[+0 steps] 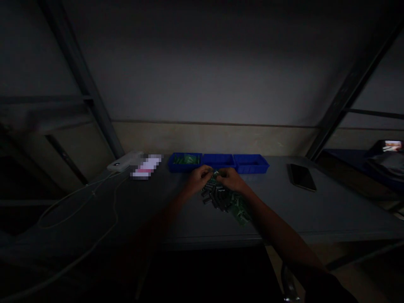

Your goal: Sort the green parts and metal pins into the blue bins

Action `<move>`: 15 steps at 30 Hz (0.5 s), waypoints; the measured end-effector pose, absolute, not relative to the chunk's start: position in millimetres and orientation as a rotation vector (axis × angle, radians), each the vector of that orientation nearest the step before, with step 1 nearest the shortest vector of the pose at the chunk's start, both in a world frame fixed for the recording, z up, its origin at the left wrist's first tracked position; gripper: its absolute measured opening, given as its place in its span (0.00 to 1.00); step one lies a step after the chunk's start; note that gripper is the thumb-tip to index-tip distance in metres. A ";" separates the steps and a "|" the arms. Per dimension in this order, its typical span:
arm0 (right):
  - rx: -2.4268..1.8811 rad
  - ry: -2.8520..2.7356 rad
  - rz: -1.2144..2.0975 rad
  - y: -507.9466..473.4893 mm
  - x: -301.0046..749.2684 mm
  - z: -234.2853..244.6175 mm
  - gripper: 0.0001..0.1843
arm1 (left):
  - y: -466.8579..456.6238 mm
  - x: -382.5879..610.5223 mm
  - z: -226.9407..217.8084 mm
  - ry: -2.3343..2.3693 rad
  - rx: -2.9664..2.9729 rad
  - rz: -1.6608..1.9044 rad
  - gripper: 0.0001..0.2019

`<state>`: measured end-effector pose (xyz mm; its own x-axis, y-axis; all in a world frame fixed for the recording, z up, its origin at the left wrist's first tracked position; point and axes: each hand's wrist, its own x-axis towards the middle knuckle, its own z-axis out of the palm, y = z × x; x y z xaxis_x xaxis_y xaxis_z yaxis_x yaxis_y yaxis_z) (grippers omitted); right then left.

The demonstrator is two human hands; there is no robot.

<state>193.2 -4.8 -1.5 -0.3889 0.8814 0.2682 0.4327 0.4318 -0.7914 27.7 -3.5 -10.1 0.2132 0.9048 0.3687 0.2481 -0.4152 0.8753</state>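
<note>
My left hand (199, 177) and my right hand (232, 179) are close together above the middle of the table, fingers pinched. Between their fingertips is a small green, shiny piece (216, 173) that looks like a little plastic packet; the fingers partly hide it. Just below the hands lies a loose pile of small dark cylindrical pieces (216, 198). Against its right side rest several green see-through packets (240, 210), partly covered by my right forearm. Behind my left hand, the left blue bin (172, 168) holds similar green packets (190, 159).
A middle blue bin (217, 160) and a right blue bin (251, 164) continue the row near the wall. A dark phone (301, 176) lies to the right. On the left are a lit phone (147, 167), a white device (123, 162) and trailing cables (116, 210). The grey table (176, 223) stands between metal posts.
</note>
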 end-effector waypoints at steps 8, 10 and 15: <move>-1.106 -1.939 0.707 -6.7 189.8 1.1 0.16 | -2.7 21.0 -5.1 1.069 1.784 1.186 0.05; -1.112 -1.944 0.597 -7.3 188.6 0.1 0.20 | -3.9 22.4 -4.8 1.114 1.723 1.200 0.06; -1.003 -2.061 0.438 -7.8 183.0 -8.8 0.37 | -5.6 28.2 -6.4 1.152 1.542 1.235 0.07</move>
<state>183.0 -7.8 -8.8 -0.3784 0.7778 0.5019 0.5064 0.6278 -0.5912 28.2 -5.6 -6.4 0.0963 0.9699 0.2235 0.1555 -0.2365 0.9591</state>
